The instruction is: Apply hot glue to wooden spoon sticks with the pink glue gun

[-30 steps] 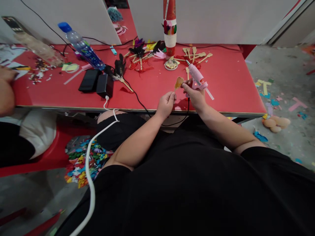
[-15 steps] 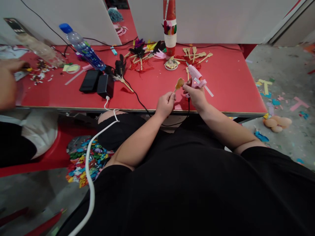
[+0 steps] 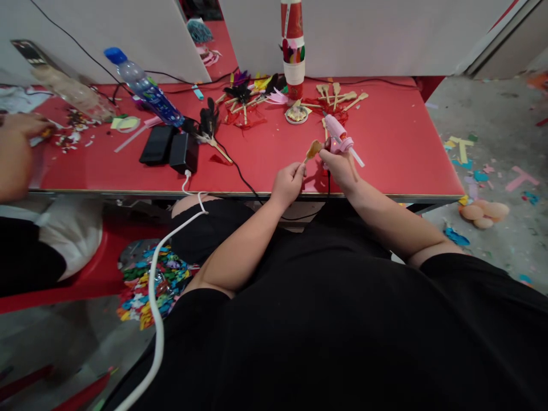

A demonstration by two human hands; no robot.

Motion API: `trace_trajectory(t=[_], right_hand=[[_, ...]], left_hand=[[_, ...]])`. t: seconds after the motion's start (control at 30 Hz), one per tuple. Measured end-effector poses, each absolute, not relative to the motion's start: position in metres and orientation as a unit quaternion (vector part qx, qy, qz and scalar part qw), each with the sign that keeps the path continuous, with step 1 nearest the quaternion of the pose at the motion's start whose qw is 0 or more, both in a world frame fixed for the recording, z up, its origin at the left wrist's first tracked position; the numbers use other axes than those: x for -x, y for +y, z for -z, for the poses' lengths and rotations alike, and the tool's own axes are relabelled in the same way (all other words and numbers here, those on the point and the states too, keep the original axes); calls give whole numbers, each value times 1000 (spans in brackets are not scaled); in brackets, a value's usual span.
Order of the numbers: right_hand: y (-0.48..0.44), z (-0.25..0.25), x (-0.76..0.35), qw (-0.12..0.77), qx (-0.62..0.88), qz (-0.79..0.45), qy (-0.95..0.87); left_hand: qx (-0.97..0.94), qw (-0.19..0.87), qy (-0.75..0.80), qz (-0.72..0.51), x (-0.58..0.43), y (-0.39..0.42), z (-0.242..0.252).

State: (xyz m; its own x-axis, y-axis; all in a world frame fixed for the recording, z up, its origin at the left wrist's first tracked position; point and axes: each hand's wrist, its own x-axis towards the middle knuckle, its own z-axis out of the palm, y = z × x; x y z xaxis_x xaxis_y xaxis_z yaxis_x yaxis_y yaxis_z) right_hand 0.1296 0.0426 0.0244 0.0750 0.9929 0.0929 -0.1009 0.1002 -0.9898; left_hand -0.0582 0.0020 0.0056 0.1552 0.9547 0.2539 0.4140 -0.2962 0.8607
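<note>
- Left hand (image 3: 288, 185): I have its thumb and fingers pinched closed on the thin handle of a wooden stick (image 3: 314, 150), held just above the table's (image 3: 394, 148) near edge, brownish head pointing up and away.
- Right hand (image 3: 340, 168): fingers curled around the grip of a pink glue gun (image 3: 338, 132), nozzle angled away; fingertips sit at the stick's head, and I cannot tell whether they pinch it.
- Bottle (image 3: 154, 96), blue-capped and leaning: label blue with green, lettering too small for me to read.
- Paper cups (image 3: 294, 71), stacked: red and white with printed decoration, wording illegible from my feed.
</note>
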Motion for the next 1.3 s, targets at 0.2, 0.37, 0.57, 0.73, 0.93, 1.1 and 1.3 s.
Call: trace_trajectory(t=[0.2, 0.37, 0.57, 0.73, 0.93, 1.1, 1.3], right_hand=[[58, -29, -143, 586, 488, -465, -449], [57, -50, -158, 600, 459, -481, -445], [38, -43, -142, 547, 446, -551, -446], [36, -36, -138, 563, 447, -551, -425], [37, -34, -139, 558, 454, -573, -393], [40, -31, -134, 569, 436, -585, -380], [38, -31, -136, 570, 406, -598, -390]], left_hand=[[-656, 343, 497, -454, 58, 2, -2], [-628, 391, 482, -468, 56, 5, 1], [-657, 333, 501, -454, 56, 1, -2], [-685, 287, 510, -434, 60, -2, -2], [-692, 264, 512, -434, 56, -6, -8], [-693, 276, 502, -438, 55, -8, -10], [-672, 336, 479, -454, 53, -7, -11]])
